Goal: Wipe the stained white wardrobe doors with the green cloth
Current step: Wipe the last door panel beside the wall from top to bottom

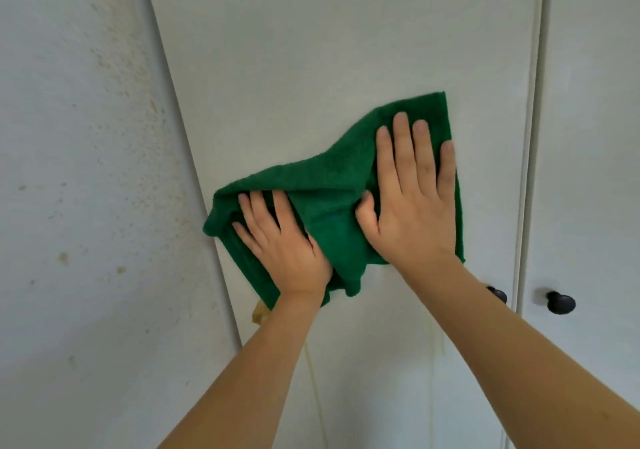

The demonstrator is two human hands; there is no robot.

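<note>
Both your hands, left hand (282, 240) and right hand (412, 199), press flat and open on the rumpled green terry cloth (329, 185) against the white wardrobe door (311, 50); sweep down over the yellow drip stain (259, 311).

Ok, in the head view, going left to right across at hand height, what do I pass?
Speckled wall → left hand on the green cloth → right hand, also flat on the cloth → seam between the doors → second wardrobe door. Lower down, two dark knobs flank that seam.
</note>
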